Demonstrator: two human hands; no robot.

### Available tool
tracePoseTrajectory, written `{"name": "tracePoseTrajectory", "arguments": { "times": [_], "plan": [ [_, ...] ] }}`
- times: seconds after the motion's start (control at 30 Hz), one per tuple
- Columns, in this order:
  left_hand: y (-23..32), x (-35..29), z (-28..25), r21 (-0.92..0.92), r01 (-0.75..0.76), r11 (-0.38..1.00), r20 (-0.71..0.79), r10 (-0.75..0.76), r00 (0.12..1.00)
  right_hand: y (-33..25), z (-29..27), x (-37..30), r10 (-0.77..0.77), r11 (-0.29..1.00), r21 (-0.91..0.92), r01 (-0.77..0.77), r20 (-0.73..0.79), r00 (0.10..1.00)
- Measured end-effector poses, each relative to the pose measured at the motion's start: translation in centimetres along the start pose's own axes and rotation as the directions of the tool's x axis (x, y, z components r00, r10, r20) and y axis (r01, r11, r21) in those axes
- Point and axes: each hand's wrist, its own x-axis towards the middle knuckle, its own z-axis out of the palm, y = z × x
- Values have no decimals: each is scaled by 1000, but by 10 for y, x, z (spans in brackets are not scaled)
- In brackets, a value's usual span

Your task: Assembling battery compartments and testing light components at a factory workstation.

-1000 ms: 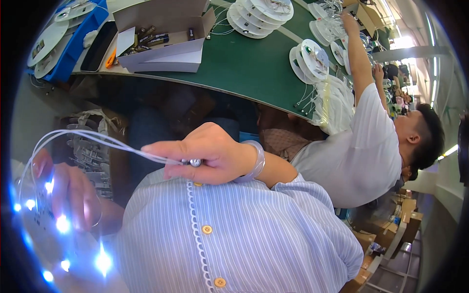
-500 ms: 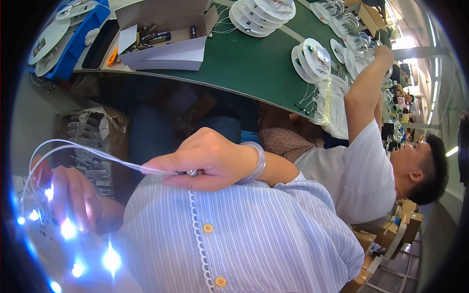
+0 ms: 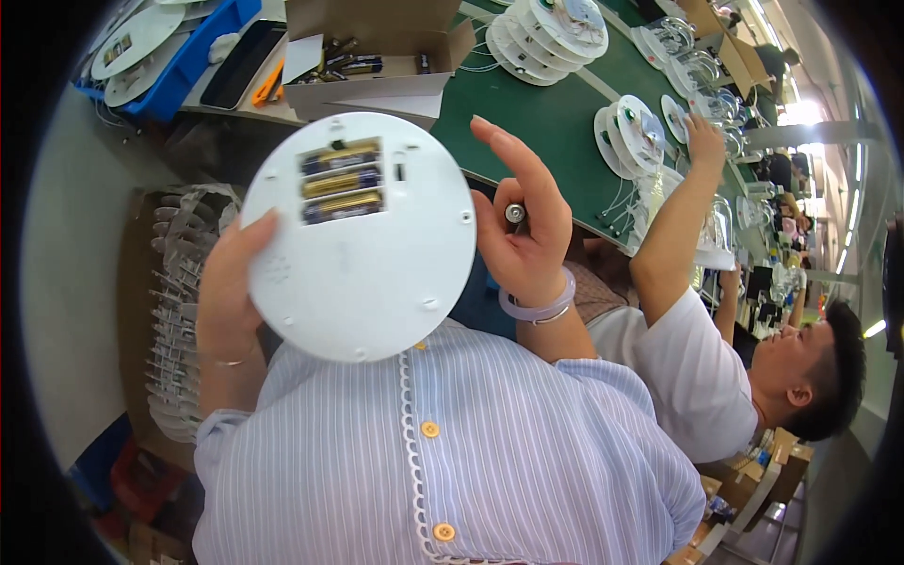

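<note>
My left hand (image 3: 229,282) grips the left edge of a round white disc (image 3: 363,273), its thumb lying over the face. The disc is held up before my chest, with an uncovered compartment towards me in which three AA-type batteries (image 3: 341,181) lie side by side. Beside the disc's right rim is my right hand (image 3: 539,221), with a loose battery (image 3: 514,214) held end-on in its curled fingers. Its index finger points up and away. Whether the thumb touches the rim, I cannot tell. The disc's other side is hidden.
On the green table (image 3: 480,118) stand an open box of batteries (image 3: 377,99), a phone (image 3: 243,66), an orange cutter (image 3: 268,85), a blue tray (image 3: 202,52) and stacked discs (image 3: 546,42). A carton of discs (image 3: 179,320) sits at left. A co-worker (image 3: 697,367) works at right.
The disc has come from the lower left to the middle, battery side now towards me; its glowing lights are out of sight. My right hand has let go of the white wires and moved up right.
</note>
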Motion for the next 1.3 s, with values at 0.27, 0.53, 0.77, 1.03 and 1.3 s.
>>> {"name": "tracePoseTrajectory", "arguments": {
  "times": [0.27, 0.53, 0.77, 1.03, 1.3],
  "plan": [
    [-14, 15, 7, -109, 180, 978, 165, -161, 973, 7, -4, -5, -44, 999, 18, 42, 110, 993],
    [-25, 35, -22, 130, 408, 904, 565, -406, 718, 46, -42, -18, 422, 904, 141, -404, -142, 895],
    [-32, 38, -14, 173, 310, 935, 313, -350, 883, 73, -52, -29, 566, 787, 472, -398, -292, 771],
    [-35, 47, -19, -153, 442, 884, 522, -307, 796, -19, -31, -8, -216, 952, -119, 284, 396, 892],
    [-16, 27, -5, 145, 183, 972, 319, -221, 922, -26, -26, -15, -151, 914, -280, 293, 436, 887]
  ]
}}
